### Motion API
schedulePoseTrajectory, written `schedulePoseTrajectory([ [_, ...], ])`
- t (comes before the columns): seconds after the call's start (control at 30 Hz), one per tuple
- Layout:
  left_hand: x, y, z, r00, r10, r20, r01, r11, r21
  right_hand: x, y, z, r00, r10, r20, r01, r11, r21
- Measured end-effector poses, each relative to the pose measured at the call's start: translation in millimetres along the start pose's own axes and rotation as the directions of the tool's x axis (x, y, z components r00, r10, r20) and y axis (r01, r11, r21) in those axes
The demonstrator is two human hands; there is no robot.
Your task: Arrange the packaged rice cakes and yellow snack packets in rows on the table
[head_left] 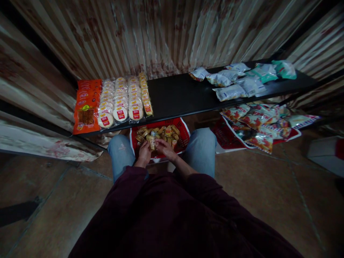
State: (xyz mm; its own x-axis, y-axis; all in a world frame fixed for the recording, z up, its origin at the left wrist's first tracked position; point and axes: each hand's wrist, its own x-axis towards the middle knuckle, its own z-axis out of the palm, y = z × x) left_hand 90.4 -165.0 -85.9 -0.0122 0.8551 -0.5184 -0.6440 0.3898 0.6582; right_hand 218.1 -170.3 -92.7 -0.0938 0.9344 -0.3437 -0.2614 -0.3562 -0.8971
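Left grip [144,153] and right grip [166,148] pinch one packet [151,143] over the basket [183,129]; light, even edge pressure should avoid crushing.

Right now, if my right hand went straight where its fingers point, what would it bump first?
Probably the small packet between your hands; your right hand looks to be almost on it or touching. Beyond are more packets in the red basket, but depth is unclear.

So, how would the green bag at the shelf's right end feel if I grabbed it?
The green bag would probably feel light and squashy, because it looks puffy and wrinkled. Its shiny wrapper might be a bit slippery. With that pillowy shape, it probably wouldn't roll.
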Motion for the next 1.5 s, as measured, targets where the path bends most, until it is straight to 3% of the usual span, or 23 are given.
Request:
schedulePoseTrajectory([
  [0.17,6,-5,-3.5,0.987,0.018,-0.159,-0.011,0.999,0.048,4,-3,0,1.0,-0.03,0.006,0.03,1.0,-0.007],
  [0.4,9,-6,-7.7,0.958,0.111,-0.263,-0.084,0.99,0.112,-1,-7,0,0.998,-0.055,0.014,0.054,0.998,0.019],
  [0.53,5,-3,-6.8,0.965,0.109,-0.24,-0.081,0.989,0.124,-7,-8,2,1.0,-0.023,0.012,0.023,1.0,0.018],
  [0.8,-6,0,-3.6,0.995,0.053,-0.088,-0.034,0.979,0.201,-9,-9,4,0.997,-0.076,0.006,0.076,0.997,0.03],
  [0.93,-3,0,-4.1,0.993,0.013,-0.117,0.014,0.974,0.227,-6,-7,5,0.997,-0.066,0.026,0.064,0.995,0.077],
  [1.27,6,0,-2.4,0.956,-0.092,-0.279,0.121,0.989,0.089,0,-1,8,1.0,-0.003,0.029,0.001,0.997,0.08],
  [1.5,-2,5,1.6,0.975,-0.113,-0.189,0.123,0.992,0.038,-6,-3,4,0.998,0.0,0.061,-0.004,0.997,0.072],
])
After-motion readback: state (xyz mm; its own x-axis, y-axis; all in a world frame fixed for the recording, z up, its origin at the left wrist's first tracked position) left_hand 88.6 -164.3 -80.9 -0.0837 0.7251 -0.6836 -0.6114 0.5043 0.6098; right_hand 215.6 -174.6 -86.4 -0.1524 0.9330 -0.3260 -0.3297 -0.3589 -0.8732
